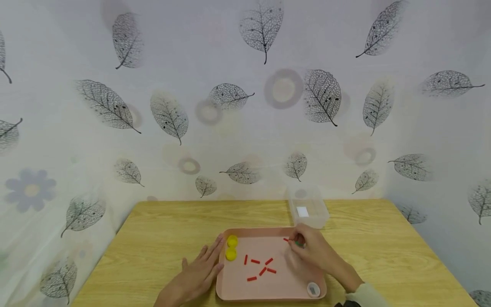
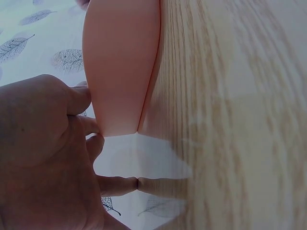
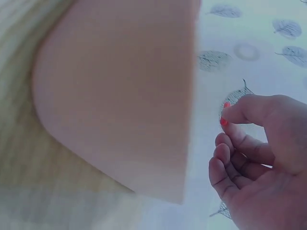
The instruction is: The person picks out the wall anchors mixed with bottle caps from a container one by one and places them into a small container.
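Note:
My right hand point(image 1: 311, 249) pinches a small red stick point(image 3: 224, 115) between thumb and forefinger, above the far right part of a pink tray point(image 1: 284, 292). Under that hand, a green thing point(image 1: 300, 244) shows only in part. Several similar red sticks point(image 1: 255, 261) lie scattered over the middle of the tray. Two round yellow pieces point(image 1: 232, 241) sit one behind the other in its far left corner. My left hand point(image 1: 197, 273) rests against the tray's left side with its fingers extended, fingertips point(image 2: 98, 141) right at the rim.
In the tray's near right corner lies a small round white piece point(image 1: 313, 290) with a grey mark. Behind the tray stands a clear plastic box point(image 1: 316, 213) bearing a white label. The wooden table point(image 1: 172, 217) meets a wall covering point(image 1: 238, 136) printed with leaves.

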A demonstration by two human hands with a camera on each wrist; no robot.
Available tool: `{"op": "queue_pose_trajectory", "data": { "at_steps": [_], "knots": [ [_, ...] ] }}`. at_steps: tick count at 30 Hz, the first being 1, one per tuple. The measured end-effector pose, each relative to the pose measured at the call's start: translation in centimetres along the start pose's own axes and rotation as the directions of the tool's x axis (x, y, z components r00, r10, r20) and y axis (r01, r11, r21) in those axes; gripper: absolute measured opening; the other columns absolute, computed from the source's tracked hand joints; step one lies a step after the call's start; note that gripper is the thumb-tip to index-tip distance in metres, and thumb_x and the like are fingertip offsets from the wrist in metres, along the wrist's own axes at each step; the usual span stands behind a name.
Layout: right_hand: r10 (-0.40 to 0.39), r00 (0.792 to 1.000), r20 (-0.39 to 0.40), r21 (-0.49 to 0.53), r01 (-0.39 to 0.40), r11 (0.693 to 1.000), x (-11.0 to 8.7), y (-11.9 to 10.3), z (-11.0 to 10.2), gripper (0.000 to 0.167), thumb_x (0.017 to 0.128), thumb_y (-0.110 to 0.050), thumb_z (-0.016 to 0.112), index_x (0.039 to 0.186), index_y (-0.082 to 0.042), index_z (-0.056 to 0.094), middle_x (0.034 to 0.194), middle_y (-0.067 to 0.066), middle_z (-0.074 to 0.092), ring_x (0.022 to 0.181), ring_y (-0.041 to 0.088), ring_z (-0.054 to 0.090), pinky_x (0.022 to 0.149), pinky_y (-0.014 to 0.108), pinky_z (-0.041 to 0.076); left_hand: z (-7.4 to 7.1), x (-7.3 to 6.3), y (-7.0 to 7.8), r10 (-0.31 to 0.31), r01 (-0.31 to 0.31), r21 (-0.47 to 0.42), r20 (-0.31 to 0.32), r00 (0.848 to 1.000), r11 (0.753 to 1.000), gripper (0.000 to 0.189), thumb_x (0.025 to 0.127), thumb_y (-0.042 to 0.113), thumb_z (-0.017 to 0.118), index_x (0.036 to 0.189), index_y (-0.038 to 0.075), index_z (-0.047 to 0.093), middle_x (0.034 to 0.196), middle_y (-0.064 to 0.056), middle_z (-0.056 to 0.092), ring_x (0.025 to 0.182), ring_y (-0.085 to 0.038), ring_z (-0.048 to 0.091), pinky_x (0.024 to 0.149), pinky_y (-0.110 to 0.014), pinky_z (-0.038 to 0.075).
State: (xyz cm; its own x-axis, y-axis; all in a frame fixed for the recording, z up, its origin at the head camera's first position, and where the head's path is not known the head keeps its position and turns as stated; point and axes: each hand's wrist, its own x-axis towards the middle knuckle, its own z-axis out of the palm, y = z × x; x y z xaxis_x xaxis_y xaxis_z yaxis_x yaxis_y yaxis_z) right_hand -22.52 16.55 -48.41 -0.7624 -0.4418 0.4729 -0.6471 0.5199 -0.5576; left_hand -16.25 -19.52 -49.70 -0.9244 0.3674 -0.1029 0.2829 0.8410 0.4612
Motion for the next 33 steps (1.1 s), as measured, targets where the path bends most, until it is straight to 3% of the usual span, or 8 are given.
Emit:
{"op": "queue_pose_trajectory", "data": {
  "at_steps": [3,6,13,19,25,33],
  "knots": [
    [-0.016,0.999,-0.051,-0.025,0.015,1.000,0.2,0.0,-0.6,0.020,0.084,0.005,0.077,0.087,-0.010,0.065,0.079,-0.009,0.058,0.065,0.014,0.058,0.055,0.024,0.050,0.0,0.0,0.0,-0.002,0.002,-0.002,0.004,1.000,1.000,0.063,0.111,0.050,0.031,0.167,0.027,0.012,0.173,0.005,0.008,0.149,-0.047,0.029,0.092,-0.094,0.009],
    [-0.030,0.995,-0.093,-0.039,0.026,0.999,0.6,0.2,-1.4,0.024,0.081,0.009,0.078,0.088,-0.010,0.065,0.080,-0.009,0.060,0.066,0.011,0.057,0.056,0.025,0.051,0.1,0.1,0.1,-0.006,0.006,-0.002,0.008,1.000,1.000,0.064,0.111,0.050,0.031,0.167,0.028,0.011,0.173,0.006,0.007,0.149,-0.046,0.028,0.092,-0.094,0.009],
    [-0.008,0.992,-0.125,-0.097,-0.004,0.995,0.7,0.9,-2.9,0.026,0.082,0.007,0.079,0.089,-0.013,0.064,0.082,-0.012,0.058,0.070,0.007,0.052,0.058,0.026,0.049,0.1,0.2,0.1,-0.009,0.009,0.011,-0.002,1.000,1.000,0.064,0.111,0.051,0.032,0.167,0.029,0.011,0.173,0.008,0.008,0.150,-0.045,0.028,0.093,-0.093,0.011],
    [-0.054,0.986,-0.156,-0.152,0.030,0.988,1.1,1.9,-3.8,0.023,0.083,0.005,0.078,0.089,-0.011,0.065,0.082,-0.009,0.059,0.070,0.006,0.053,0.060,0.025,0.050,0.3,0.1,0.0,-0.005,0.005,0.006,-0.002,1.000,1.000,0.064,0.111,0.051,0.031,0.167,0.028,0.011,0.173,0.007,0.008,0.149,-0.045,0.028,0.092,-0.093,0.010],
    [-0.102,0.978,-0.183,-0.188,0.067,0.980,2.0,3.5,-4.7,0.019,0.082,0.007,0.076,0.090,-0.007,0.065,0.083,-0.004,0.060,0.070,0.012,0.056,0.060,0.029,0.052,0.2,0.0,0.0,-0.013,0.013,0.007,0.000,1.000,1.000,0.064,0.111,0.052,0.031,0.167,0.028,0.011,0.173,0.007,0.008,0.150,-0.044,0.028,0.092,-0.093,0.010],
    [-0.079,0.974,-0.214,-0.216,0.032,0.976,3.1,4.6,-5.0,0.019,0.083,0.007,0.077,0.089,-0.007,0.066,0.082,-0.001,0.061,0.070,0.017,0.057,0.060,0.033,0.053,0.0,0.1,0.0,-0.010,0.010,0.006,0.005,1.000,1.000,0.064,0.111,0.051,0.031,0.167,0.027,0.012,0.173,0.007,0.007,0.150,-0.045,0.028,0.091,-0.094,0.010]
  ]
}}
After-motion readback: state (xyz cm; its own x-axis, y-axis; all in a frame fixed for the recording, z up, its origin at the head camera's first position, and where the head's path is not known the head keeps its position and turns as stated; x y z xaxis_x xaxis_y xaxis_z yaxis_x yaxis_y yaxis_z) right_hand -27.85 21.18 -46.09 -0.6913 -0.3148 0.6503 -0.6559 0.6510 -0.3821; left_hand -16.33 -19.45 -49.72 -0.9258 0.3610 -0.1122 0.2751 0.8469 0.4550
